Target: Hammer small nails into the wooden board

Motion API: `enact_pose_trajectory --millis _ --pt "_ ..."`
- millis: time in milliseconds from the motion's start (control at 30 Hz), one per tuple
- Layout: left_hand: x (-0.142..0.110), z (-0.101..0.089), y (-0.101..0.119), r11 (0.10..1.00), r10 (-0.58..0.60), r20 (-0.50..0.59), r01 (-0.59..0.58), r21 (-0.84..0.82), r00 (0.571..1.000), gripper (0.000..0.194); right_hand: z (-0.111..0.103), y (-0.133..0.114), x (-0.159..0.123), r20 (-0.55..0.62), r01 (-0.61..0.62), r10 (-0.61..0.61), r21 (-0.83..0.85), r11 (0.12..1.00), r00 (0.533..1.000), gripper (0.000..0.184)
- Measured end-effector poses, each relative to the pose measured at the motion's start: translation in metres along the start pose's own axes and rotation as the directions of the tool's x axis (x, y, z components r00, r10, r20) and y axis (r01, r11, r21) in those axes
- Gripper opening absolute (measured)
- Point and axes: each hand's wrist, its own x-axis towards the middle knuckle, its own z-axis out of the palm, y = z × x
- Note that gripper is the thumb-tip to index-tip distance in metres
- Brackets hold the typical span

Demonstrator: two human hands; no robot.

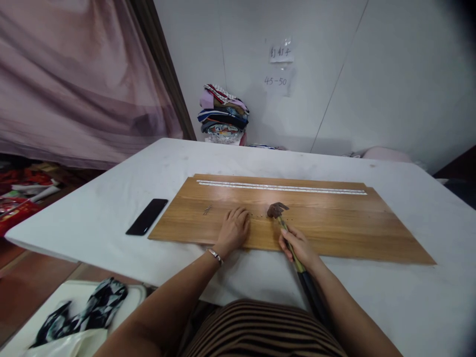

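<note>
A long wooden board (334,228) lies on a white table (409,292). My right hand (299,246) is closed round the handle of a claw hammer (278,210), whose head rests on the board beside a row of small nails or dots. My left hand (234,227) lies palm down on the board's near edge, fingers loosely curled, holding nothing that I can see. A couple of loose nails (207,210) lie on the board to its left. A thin white strip (282,187) runs along the board's far edge.
A black phone (147,216) lies on the table left of the board. A pile of folded cloth (223,115) stands against the white wall behind. A pink curtain (74,79) hangs at left. A white stool with a dark cloth (89,307) sits low left.
</note>
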Motion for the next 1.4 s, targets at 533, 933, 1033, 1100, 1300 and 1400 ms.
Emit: enact_pose_trajectory --millis 533,933,1033,1100,1300,1400 --pt "-0.0001 -0.0004 -0.0001 1.0 -0.005 0.015 0.004 0.007 1.0 0.029 -0.0013 -0.0001 -0.0002 -0.014 0.013 -0.013 0.039 0.999 1.0 0.046" --pt "-0.0002 0.0028 -0.0034 1.0 0.022 -0.002 -0.022 0.013 1.0 0.028 -0.0005 0.001 0.0001 -0.009 0.017 -0.017 0.041 0.999 1.0 0.044" --pt "0.0 0.001 -0.0023 1.0 0.014 0.008 -0.014 0.019 1.0 0.028 -0.0001 0.0011 0.0 -0.008 0.009 -0.009 0.028 1.0 1.0 0.046" --pt "0.0002 -0.0002 -0.0013 1.0 0.01 0.01 -0.01 0.018 1.0 0.028 -0.0001 0.0017 0.0001 -0.004 0.006 -0.006 0.024 1.0 1.0 0.047" --pt "0.0002 -0.0002 -0.001 1.0 0.016 0.0 -0.016 0.012 1.0 0.028 -0.0004 0.0013 -0.0004 -0.009 0.018 -0.018 0.034 0.999 1.0 0.048" --pt "0.0002 0.0001 -0.0012 1.0 0.012 0.0 -0.012 0.011 1.0 0.028 0.0001 0.0016 0.0005 -0.02 0.007 -0.007 0.025 1.0 1.0 0.05"
